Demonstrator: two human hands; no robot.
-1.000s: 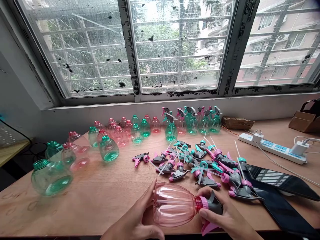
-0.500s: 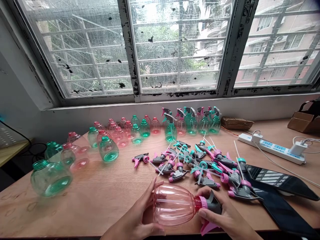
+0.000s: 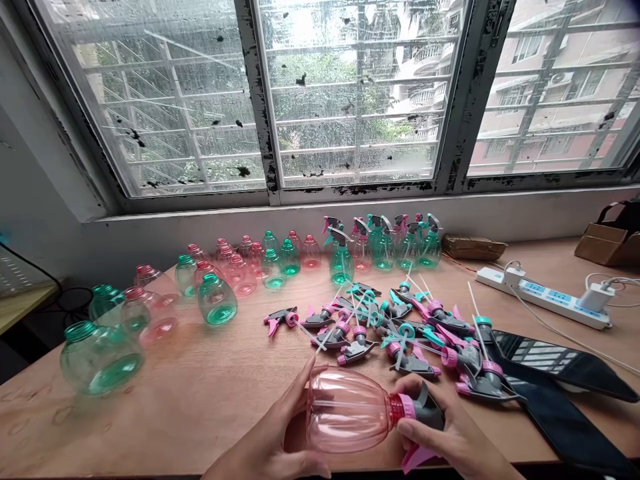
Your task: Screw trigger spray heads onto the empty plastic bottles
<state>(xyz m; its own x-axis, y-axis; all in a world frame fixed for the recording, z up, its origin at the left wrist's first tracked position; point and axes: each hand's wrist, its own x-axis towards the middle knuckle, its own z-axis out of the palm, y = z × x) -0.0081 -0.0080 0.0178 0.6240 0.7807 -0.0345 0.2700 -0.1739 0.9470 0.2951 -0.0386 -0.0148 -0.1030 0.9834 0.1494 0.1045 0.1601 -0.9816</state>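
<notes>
A clear pink spray bottle (image 3: 350, 410) lies on its side in the air near the table's front edge, its neck pointing right. My left hand (image 3: 285, 433) cups its base, fingers behind and thumb below. At the neck, my right hand (image 3: 440, 427) is closed around the grey and pink trigger sprayer (image 3: 427, 410), thumb and fingers at the pink collar. The collar sits on the bottle's red threaded neck, and a white tube shows inside the bottle. Just beyond lies a pile of loose trigger sprayers (image 3: 360, 347) in pink, teal and grey.
Open-necked green and pink bottles (image 3: 217, 300) stand along the left and back. Bottles fitted with sprayers (image 3: 341, 260) line the wall below the window. At right are a power strip (image 3: 545, 297) with cables, two dark flat devices (image 3: 565, 413) and a cardboard box (image 3: 607, 240).
Almost nothing differs. Both hands keep their hold on the pink spray bottle, and my left thumb has shifted very slightly.
</notes>
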